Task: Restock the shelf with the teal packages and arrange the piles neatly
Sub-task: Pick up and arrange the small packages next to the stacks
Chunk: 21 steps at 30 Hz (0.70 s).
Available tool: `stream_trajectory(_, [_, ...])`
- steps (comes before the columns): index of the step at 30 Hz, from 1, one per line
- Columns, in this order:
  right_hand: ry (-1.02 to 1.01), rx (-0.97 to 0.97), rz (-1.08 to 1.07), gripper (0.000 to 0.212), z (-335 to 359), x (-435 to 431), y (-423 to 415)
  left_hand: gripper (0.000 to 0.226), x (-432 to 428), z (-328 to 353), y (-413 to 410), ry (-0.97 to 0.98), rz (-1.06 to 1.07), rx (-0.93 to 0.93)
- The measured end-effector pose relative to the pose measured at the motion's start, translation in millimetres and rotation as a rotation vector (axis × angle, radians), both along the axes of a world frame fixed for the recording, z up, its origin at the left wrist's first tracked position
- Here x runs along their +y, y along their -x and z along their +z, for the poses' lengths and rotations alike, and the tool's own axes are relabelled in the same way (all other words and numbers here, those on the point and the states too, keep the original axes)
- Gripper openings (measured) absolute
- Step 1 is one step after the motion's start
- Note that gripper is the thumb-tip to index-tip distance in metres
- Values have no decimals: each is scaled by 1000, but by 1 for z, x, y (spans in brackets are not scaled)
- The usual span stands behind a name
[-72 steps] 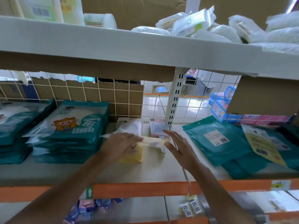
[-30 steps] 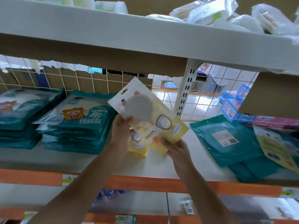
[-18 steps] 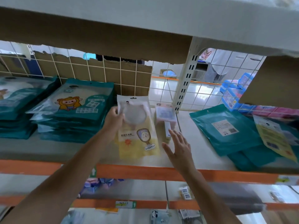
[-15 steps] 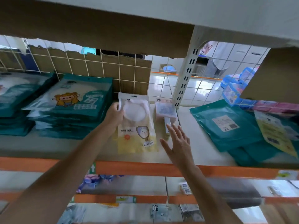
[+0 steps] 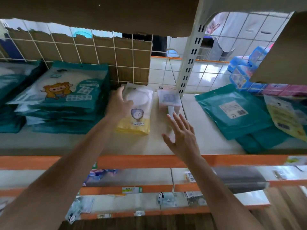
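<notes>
A tall pile of teal packages (image 5: 66,103) with a cartoon print stands at the shelf's left, with another teal pile (image 5: 10,100) at the far left edge. Loose teal packages (image 5: 232,112) lie askew on the right. Between them a yellow and white package (image 5: 139,113) lies flat on the shelf. My left hand (image 5: 119,103) rests on that package's upper left edge with its fingers pointing to the back; the hand is blurred. My right hand (image 5: 181,135) hovers with spread fingers above the shelf board and holds nothing.
A small pink and white boxed item (image 5: 169,102) lies just beyond my right fingertips, by the white upright post (image 5: 191,55). A yellow package (image 5: 289,117) overlaps the right teal ones. The orange shelf edge (image 5: 141,161) runs across the front. A wire grid with cardboard backs the shelf.
The yellow and white package came up off the shelf in both hands, then my left hand laid it flat and slid it back. My right hand let go and now hovers.
</notes>
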State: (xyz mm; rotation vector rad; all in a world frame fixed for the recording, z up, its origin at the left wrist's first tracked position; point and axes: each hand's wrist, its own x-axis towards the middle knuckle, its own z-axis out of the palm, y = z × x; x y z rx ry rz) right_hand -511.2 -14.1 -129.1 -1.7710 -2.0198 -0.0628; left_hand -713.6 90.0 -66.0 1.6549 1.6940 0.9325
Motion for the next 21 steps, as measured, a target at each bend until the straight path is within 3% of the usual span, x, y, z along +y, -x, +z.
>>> stream_trajectory(3, [6, 18, -4, 65, 0, -1, 0, 76, -33, -9, 1, -141, -288, 307])
stream_trajectory(5, [11, 24, -4, 66, 0, -1, 0, 91, -45, -18, 7, -98, -467, 608])
stream_trajectory(7, [13, 25, -4, 66, 0, 0, 0, 98, -48, -28, 15, -41, -541, 770])
stream_trajectory(12, [22, 44, -10, 67, 1, -1, 0, 67, -54, -35, 11, -79, -505, 893])
stream_trajectory(17, [26, 54, -8, 69, 2, -1, 0, 73, -56, -39, 11, -88, -522, 980])
stream_trajectory(21, [32, 69, -11, 69, 1, -1, 0, 63, -57, -36, 7, -95, -487, 958])
